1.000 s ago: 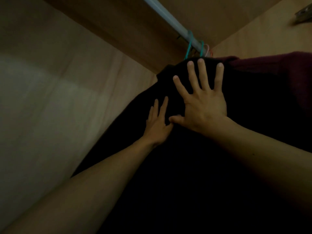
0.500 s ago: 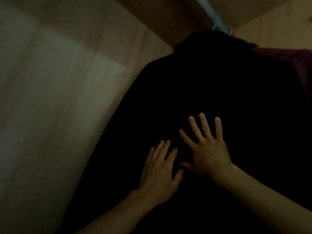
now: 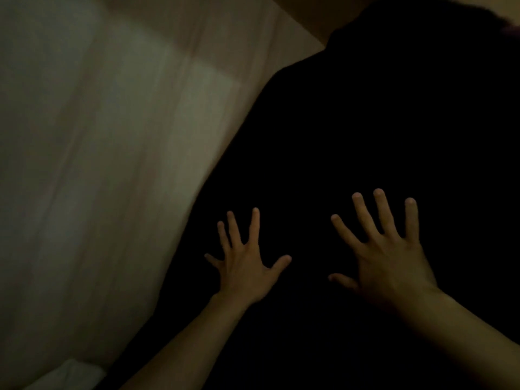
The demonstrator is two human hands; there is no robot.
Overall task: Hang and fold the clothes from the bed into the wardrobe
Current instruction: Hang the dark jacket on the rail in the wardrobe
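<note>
Now both palms on black garment point(image 3: 365, 122).
L hand point(image 3: 247, 266) & R hand point(image 3: 391, 260) flat, fingers splayed, gripping nothing, beside wardrobe wall point(image 3: 112, 136).

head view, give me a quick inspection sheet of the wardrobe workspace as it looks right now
surface: pale wooden wardrobe wall on the left, dimly lit and blurred; no shelf or floor in view
job's things: black garment hanging down and filling the right half of the view; its hanger and the rail are out of view
clutter: a pale shape at the bottom left corner, too blurred to identify
grippers: left hand and right hand both open with fingers spread, palms towards the garment, apart from each other, gripping nothing; contact cannot be confirmed
cables: nothing seen
surroundings: a sliver of a dark red garment at the top right edge; very low light
</note>
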